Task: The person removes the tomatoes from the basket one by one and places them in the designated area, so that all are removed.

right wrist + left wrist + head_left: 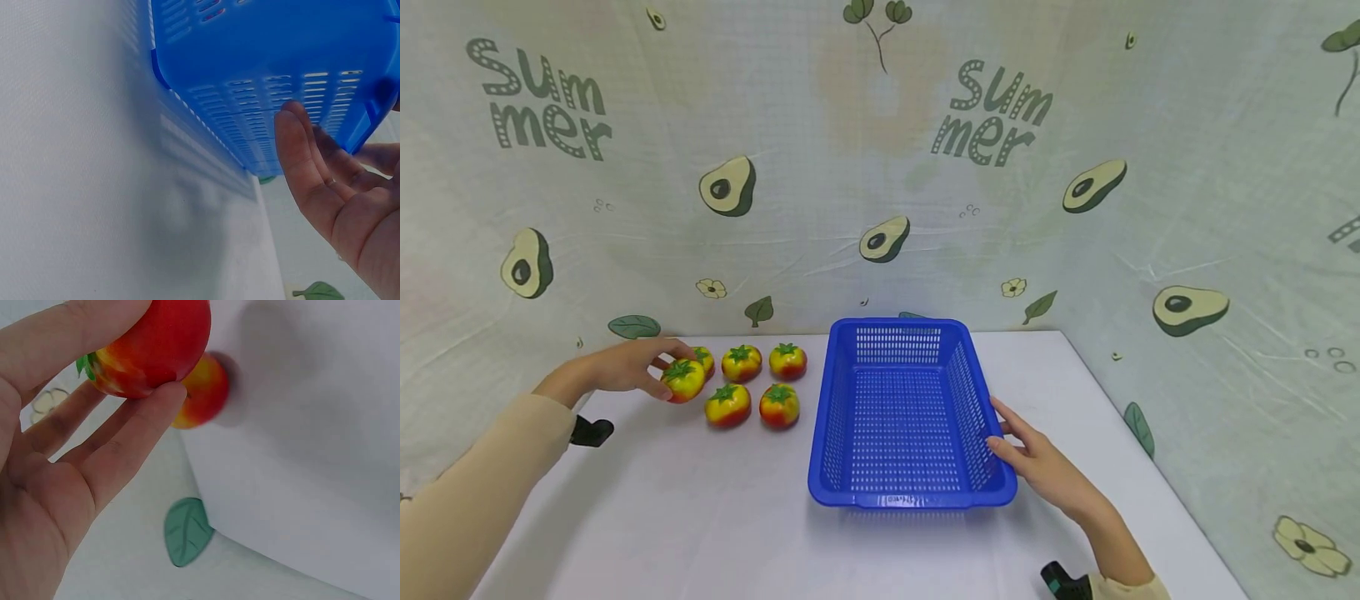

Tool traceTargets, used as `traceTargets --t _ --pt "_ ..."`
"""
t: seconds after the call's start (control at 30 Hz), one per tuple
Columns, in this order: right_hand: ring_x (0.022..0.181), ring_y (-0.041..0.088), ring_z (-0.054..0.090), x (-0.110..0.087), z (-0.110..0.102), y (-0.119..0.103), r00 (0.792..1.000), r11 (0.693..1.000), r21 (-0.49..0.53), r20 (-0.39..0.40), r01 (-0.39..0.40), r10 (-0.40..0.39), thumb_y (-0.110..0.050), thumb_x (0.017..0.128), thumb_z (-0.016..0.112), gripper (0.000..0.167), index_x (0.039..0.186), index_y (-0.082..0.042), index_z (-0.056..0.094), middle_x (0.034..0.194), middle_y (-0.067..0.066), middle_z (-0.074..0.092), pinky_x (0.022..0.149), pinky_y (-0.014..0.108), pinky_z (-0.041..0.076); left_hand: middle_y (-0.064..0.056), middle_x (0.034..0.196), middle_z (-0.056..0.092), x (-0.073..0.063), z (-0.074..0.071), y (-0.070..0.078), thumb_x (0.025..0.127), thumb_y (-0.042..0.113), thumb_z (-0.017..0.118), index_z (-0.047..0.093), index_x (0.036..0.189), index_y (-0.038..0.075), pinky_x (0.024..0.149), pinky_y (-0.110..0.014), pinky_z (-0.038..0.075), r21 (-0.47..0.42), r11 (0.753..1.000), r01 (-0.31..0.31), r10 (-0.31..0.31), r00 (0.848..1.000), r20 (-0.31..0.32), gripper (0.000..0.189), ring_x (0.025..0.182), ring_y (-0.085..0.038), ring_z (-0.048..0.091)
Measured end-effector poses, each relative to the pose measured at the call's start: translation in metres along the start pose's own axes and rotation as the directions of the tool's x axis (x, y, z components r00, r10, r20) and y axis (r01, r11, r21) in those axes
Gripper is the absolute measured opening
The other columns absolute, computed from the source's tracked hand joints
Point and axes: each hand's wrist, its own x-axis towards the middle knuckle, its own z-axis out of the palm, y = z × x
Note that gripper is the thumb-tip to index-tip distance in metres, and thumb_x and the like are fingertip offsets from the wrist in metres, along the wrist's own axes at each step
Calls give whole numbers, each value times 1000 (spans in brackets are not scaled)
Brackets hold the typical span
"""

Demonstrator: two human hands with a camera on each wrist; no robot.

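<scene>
My left hand (625,365) pinches a yellow-and-red tomato (683,381) with a green leafy top between thumb and fingers. In the left wrist view the same tomato (164,347) shows its red underside. Just behind it another tomato (703,360) is partly hidden, and several similar ones, such as this tomato (727,406), lie to its right on the white table. My right hand (1037,461) holds the right rim of a blue plastic basket (822,433), thumb over the rim. In the right wrist view, fingers (297,150) lie along the basket's slotted outer wall (262,50).
The white table (700,517) ends at a patterned cloth (805,275) hung behind and to the right. No tomato shows inside the basket. Black straps or devices (591,432) sit at both wrists.
</scene>
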Motion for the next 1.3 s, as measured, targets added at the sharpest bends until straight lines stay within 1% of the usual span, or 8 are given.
traceTargets --t 0.13,0.23,0.43,0.6,0.77,0.97,1.2,1.3 --pt "119 32 65 0 0 -1 1000 1000 -2 2 -1 1 -33 111 57 71 171 -20 21 145 24 49 103 56 56 -29 150 51 -6 7 -19 89 21 87 56 147 8 101 -64 55 -10 1000 24 -24 1000 13 68 130 -50 55" --pt "119 32 65 1 0 0 1000 1000 0 3 2 -2 -33 111 57 71 171 -20 21 145 24 49 103 56 56 -30 149 50 -9 12 -27 89 20 86 56 147 7 102 -66 53 -25 999 27 -26 999 23 67 128 -51 56" --pt "118 31 66 1 -1 1 1000 1000 0 2 2 -2 -33 111 57 72 171 -20 20 145 23 50 104 57 56 -31 149 49 -13 20 -35 89 20 86 55 147 6 102 -67 53 -55 998 41 -39 999 34 67 128 -52 55" --pt "117 31 66 0 -1 1 1000 1000 9 9 3 -3 -32 111 57 72 171 -19 20 145 24 50 103 55 56 -31 150 48 -14 26 -37 89 21 86 55 147 7 103 -69 52 -80 995 55 -52 998 44 67 130 -54 53" --pt "116 31 66 -2 -1 1 1000 1000 17 8 7 -7 -31 111 57 72 171 -20 20 144 24 50 102 55 57 -32 151 46 -14 30 -38 89 21 86 54 147 7 102 -70 51 -97 993 62 -59 998 40 68 130 -54 52" --pt "114 29 67 -3 -1 1 1000 1000 11 12 7 -7 -32 111 57 73 171 -20 19 143 23 50 100 49 57 -32 152 46 -15 35 -41 89 24 86 54 148 8 104 -70 50 -105 991 83 -79 996 35 70 131 -53 52" --pt "118 31 66 -4 -3 -1 1000 1000 -21 -1 5 -5 -33 111 58 72 171 -19 21 146 24 49 103 56 56 -32 153 45 -15 38 -43 90 28 85 49 153 5 102 -70 51 -112 991 76 -74 997 18 76 132 -54 51" --pt "119 31 67 -4 -4 -1 1000 999 -46 -3 8 -8 -33 111 58 71 171 -18 23 147 24 48 102 54 58 -32 154 44 -17 39 -43 90 29 85 46 155 4 101 -69 52 -117 989 86 -85 996 14 80 132 -54 49"
